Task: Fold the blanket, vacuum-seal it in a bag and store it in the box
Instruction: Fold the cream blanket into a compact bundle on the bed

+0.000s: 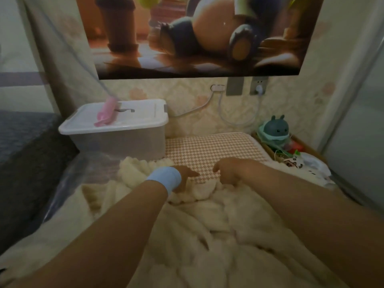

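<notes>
A fluffy cream blanket [207, 221] lies crumpled across the bed in front of me. My left hand [185, 177], with a light blue wristband, grips the blanket's far edge. My right hand [228, 173] holds the same far edge a little to the right, fingers curled into the fabric. A clear plastic vacuum bag [83, 173] lies flat at the left, partly under the blanket. The translucent storage box [116, 140] with a white lid stands behind it, lid on.
A pink item [106, 113] rests on the box lid. A houndstooth pillow [207, 148] lies beyond my hands. A teal toy [274, 129] and clutter sit in a tray at the right. Cables hang from wall sockets [257, 88]. A dark sofa edge [25, 152] is at the left.
</notes>
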`<state>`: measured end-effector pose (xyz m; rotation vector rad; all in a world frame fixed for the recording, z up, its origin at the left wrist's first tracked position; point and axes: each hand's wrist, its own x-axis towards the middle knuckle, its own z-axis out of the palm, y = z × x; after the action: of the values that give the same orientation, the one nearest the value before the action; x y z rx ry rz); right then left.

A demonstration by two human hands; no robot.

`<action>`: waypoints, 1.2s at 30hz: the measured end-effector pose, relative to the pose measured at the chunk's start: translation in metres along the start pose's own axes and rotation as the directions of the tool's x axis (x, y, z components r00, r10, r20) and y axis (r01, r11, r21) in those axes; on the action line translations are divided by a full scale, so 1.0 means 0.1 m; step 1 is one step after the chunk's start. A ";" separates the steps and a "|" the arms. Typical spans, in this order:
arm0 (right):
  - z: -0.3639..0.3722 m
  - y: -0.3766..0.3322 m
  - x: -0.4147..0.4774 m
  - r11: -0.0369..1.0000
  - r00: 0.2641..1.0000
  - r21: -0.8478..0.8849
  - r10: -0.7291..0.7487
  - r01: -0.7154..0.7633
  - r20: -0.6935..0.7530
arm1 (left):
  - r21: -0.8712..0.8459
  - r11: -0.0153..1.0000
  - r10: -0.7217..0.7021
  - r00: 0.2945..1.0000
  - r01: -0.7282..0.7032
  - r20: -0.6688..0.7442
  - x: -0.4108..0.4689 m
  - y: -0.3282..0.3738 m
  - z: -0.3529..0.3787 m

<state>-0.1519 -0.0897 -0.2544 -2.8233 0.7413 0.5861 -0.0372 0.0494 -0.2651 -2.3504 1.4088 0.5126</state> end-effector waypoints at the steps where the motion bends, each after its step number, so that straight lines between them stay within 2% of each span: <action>1: 0.09 0.00 0.06 0.999 0.999 -0.039 -0.016 0.017 0.040 | 0.016 1.000 -0.009 0.998 0.008 0.066 0.03 0.03 0.05; 3: 0.30 0.03 0.24 0.991 0.993 -0.133 -0.016 0.032 0.118 | 0.040 0.999 -0.041 0.988 0.036 0.151 0.10 0.03 0.13; 4: 0.37 0.04 0.32 0.984 0.992 -0.179 -0.002 0.024 0.126 | 0.071 0.996 -0.062 0.988 0.053 0.138 0.12 0.01 0.13; 5: 0.37 0.06 0.37 0.977 0.993 -0.212 0.014 0.012 0.120 | 0.102 0.992 -0.083 0.993 0.075 0.079 0.15 -0.06 0.10; 7: 0.22 0.09 0.42 0.976 0.993 -0.216 0.047 -0.023 0.109 | 0.088 0.977 -0.178 0.973 0.192 -0.146 0.17 -0.28 -0.05; 8: 0.09 0.10 0.41 0.981 0.993 -0.190 0.059 -0.038 0.105 | 0.018 0.964 -0.248 0.926 0.264 -0.283 0.16 -0.41 -0.16; 10: -0.20 0.11 0.42 0.994 0.998 -0.090 0.053 -0.055 -0.033 | -0.198 0.923 -0.385 0.773 0.331 -0.505 0.08 -0.65 -0.39; 12: -0.42 0.10 0.40 0.996 0.956 0.031 0.085 -0.079 -0.280 | -0.334 0.890 -0.455 0.626 0.309 -0.633 -0.01 -0.81 -0.57; 13: -0.50 0.09 0.38 0.996 0.934 0.043 0.090 -0.080 -0.347 | -0.337 0.892 -0.453 0.591 0.303 -0.667 -0.05 -0.85 -0.63; 14: -0.55 0.09 0.35 0.996 0.950 0.014 0.088 -0.088 -0.301 | -0.316 0.898 -0.440 0.599 0.306 -0.669 -0.11 -0.84 -0.67; 15: -0.59 0.09 0.30 0.995 0.979 -0.034 0.089 -0.097 -0.183 | -0.256 0.914 -0.404 0.659 0.314 -0.635 -0.13 -0.83 -0.67; 17: -0.63 0.11 0.19 0.985 0.982 -0.088 0.157 -0.148 0.107 | -0.043 0.940 -0.324 0.846 0.338 -0.424 -0.19 -0.81 -0.62; 18: -0.67 0.13 0.14 0.979 0.973 -0.111 0.185 -0.170 0.140 | 0.039 0.941 -0.314 0.908 0.337 -0.278 -0.21 -0.82 -0.59; 19: -0.72 0.16 0.13 0.980 0.981 -0.111 0.177 -0.168 0.075 | 0.063 0.934 -0.337 0.923 0.353 -0.184 -0.24 -0.87 -0.59; 20: -0.78 0.20 0.17 0.979 0.984 -0.117 0.162 -0.169 -0.069 | 0.025 0.932 -0.353 0.919 0.362 -0.174 -0.26 -0.91 -0.61; 21: -0.86 0.21 0.20 0.978 0.953 -0.102 0.149 -0.181 -0.265 | -0.080 0.925 -0.380 0.888 0.372 -0.259 -0.27 -0.97 -0.67; 23: -0.97 0.23 0.30 0.979 0.761 0.075 0.193 -0.187 -0.620 | -0.420 0.865 -0.474 0.724 0.276 -0.501 -0.20 -1.07 -0.80; 24: -1.00 0.25 0.37 0.970 0.692 0.191 0.242 -0.151 -0.680 | -0.563 0.810 -0.504 0.683 0.162 -0.528 -0.16 -1.08 -0.84; 25: -1.01 0.26 0.45 0.959 0.711 0.267 0.253 -0.096 -0.656 | -0.667 0.744 -0.489 0.722 0.052 -0.489 -0.14 -1.06 -0.86; 26: -0.97 0.28 0.52 0.946 0.825 0.318 0.231 -0.066 -0.515 | -0.703 0.711 -0.433 0.784 -0.006 -0.444 -0.12 -1.04 -0.84; 27: -0.89 0.34 0.67 0.955 0.895 0.287 0.189 -0.072 -0.405 | -0.657 0.754 -0.362 0.832 -0.002 -0.419 -0.14 -1.02 -0.78; 29: -0.69 0.32 0.73 0.996 0.966 0.072 0.073 -0.056 -0.249 | -0.528 0.848 -0.281 0.881 0.042 -0.381 -0.20 -0.98 -0.59; 31: -0.55 0.10 0.44 0.997 0.976 -0.043 -0.078 0.070 -0.205 | -0.520 0.853 -0.241 0.922 0.052 -0.303 -0.32 -1.00 -0.37; 33: -0.39 -0.18 0.08 0.976 0.967 0.066 -0.196 0.208 -0.161 | -0.501 0.861 -0.222 0.948 0.081 -0.228 -0.54 -1.02 -0.15; 36: -0.15 -0.60 -0.43 0.914 0.939 0.278 -0.332 0.297 0.086 | -0.407 0.905 -0.187 0.975 0.122 -0.124 -0.90 -0.94 0.18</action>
<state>-0.1512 -0.0234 -0.2200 -2.5526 0.3002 0.5655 0.0044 0.1682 -0.2277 -2.8589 1.2603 0.6261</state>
